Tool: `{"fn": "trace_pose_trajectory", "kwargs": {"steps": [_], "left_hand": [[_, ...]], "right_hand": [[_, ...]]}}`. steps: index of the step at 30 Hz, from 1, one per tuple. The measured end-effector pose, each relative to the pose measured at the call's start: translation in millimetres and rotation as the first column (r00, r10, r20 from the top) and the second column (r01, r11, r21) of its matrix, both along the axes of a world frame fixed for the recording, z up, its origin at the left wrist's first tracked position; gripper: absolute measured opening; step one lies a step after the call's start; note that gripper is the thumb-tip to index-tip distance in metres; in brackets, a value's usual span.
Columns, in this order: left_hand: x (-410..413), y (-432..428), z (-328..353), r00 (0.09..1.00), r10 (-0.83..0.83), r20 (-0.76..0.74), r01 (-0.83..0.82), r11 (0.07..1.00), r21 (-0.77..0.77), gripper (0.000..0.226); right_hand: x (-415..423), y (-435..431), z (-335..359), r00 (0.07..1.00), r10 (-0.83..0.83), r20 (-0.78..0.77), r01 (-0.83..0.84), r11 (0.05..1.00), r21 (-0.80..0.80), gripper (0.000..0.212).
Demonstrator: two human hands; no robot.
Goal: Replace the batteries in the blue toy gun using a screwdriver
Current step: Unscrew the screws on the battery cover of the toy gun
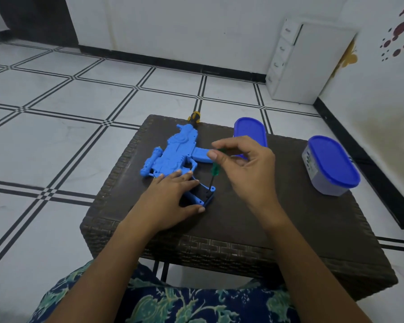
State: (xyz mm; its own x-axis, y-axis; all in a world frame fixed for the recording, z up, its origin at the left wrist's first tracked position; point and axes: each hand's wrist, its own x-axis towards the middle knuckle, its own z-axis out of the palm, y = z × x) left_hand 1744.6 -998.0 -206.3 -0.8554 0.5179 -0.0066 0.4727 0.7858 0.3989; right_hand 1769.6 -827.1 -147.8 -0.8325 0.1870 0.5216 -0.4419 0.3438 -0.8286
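Blue toy gun (pixel 173 152) lies flat on the desk (pixel 289 217), with the left grip (pixel 173 194) pressing straight-fingered on its handle. Right grip (pixel 245 169) pinches the green screwdriver (pixel 214 170), tip down on the handle's end.

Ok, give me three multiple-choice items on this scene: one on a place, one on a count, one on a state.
1. The screwdriver tip touches: A the grip of the toy gun; B a lid; C the floor.
2. On the table, blue-lidded containers number: A one; B two; C four.
3. The right hand: A lies flat; B holds a battery; C pinches the screwdriver.
A, the tip meets the grip's end; B, one stands behind the right hand, one farther right; C, fingers curl round the green handle.
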Motion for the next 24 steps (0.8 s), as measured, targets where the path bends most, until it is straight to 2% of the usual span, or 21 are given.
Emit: {"fn": "trace_pose_trajectory", "kwargs": {"steps": [2,5,9,11,14,19,24], "left_hand": [[0,0,-1,1.000,-0.003,-0.004,0.003,1.000,0.006,0.072],[0,0,-2,1.000,-0.002,-0.005,0.002,1.000,0.013,0.072],[0,0,-2,1.000,0.010,-0.015,-0.010,1.000,0.002,0.072],[-1,1,-2,1.000,0.010,-0.024,-0.010,1.000,0.000,0.072],[-1,1,-1,0.999,0.017,-0.043,-0.017,1.000,0.004,0.073],[0,2,1,0.995,0.042,-0.094,-0.044,0.999,-0.021,0.072],[-3,-2,2,0.997,0.014,-0.073,-0.019,0.997,-0.076,0.071]], "right_hand": [[1,-1,1,0.997,0.067,0.046,-0.066,0.998,-0.009,0.028],[4,-3,-5,0.992,0.102,0.080,-0.105,0.994,0.030,0.023],[3,-1,-6,0.996,-0.049,-0.075,0.058,0.991,0.117,0.017],[0,2,-6,0.987,-0.125,-0.103,0.136,0.984,0.112,0.020],[-2,4,-6,0.996,-0.089,-0.025,0.089,0.996,0.020,0.030],[-1,1,-9,1.000,0.016,0.019,-0.018,0.998,0.067,0.027],[-3,-1,-8,0.993,-0.075,-0.091,0.084,0.990,0.110,0.028]]}}
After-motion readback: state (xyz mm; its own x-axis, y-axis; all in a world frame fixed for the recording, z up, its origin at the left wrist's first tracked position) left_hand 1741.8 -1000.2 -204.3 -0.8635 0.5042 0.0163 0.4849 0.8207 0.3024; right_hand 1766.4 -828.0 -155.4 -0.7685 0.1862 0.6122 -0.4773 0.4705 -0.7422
